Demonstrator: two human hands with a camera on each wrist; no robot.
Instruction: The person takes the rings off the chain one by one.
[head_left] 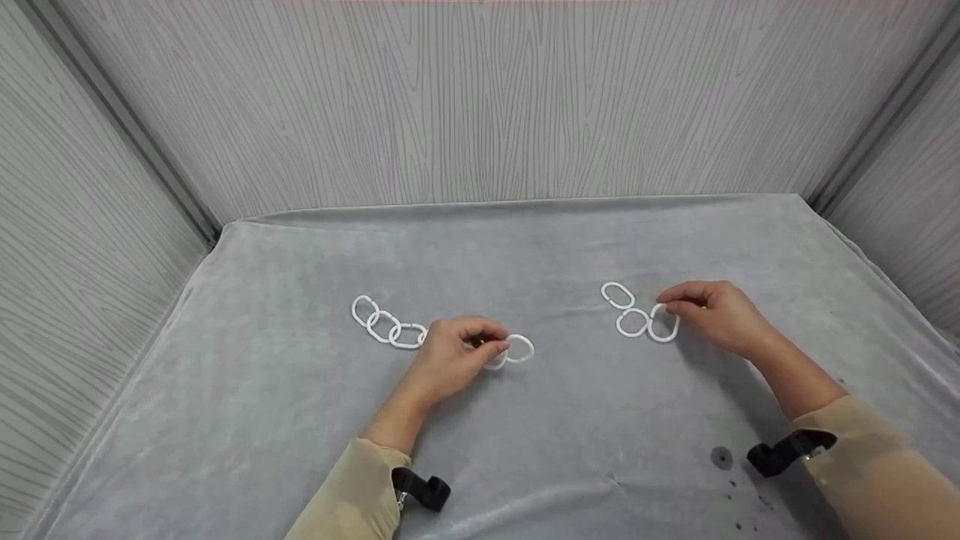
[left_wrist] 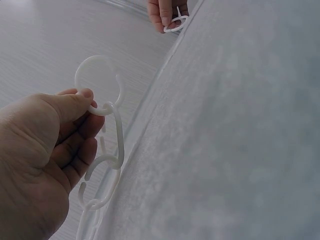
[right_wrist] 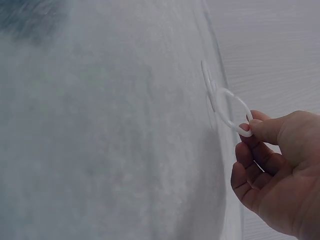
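Observation:
My left hand (head_left: pixel 454 356) pinches a white plastic chain link (left_wrist: pixel 97 56) between thumb and forefinger. This link is the end one of a chain (head_left: pixel 371 322) of several oval links trailing left along the cloth. The hand hides the chain's middle in the head view. To the right, my right hand (head_left: pixel 716 315) pinches another white link (right_wrist: pixel 225 122) by its edge, with thumb and forefinger. A second link (head_left: pixel 632 336) lies against its left side, and a third link (head_left: pixel 617 284) sits just above that one. Whether those two are hooked together I cannot tell.
A grey cloth (head_left: pixel 570 420) with wrinkles covers the table. Wood-grain panels (head_left: pixel 480 105) stand behind and at both sides. Dark spots (head_left: pixel 721 457) mark the cloth near the right forearm. Black wrist mounts (head_left: pixel 424 489) are strapped over both sleeves.

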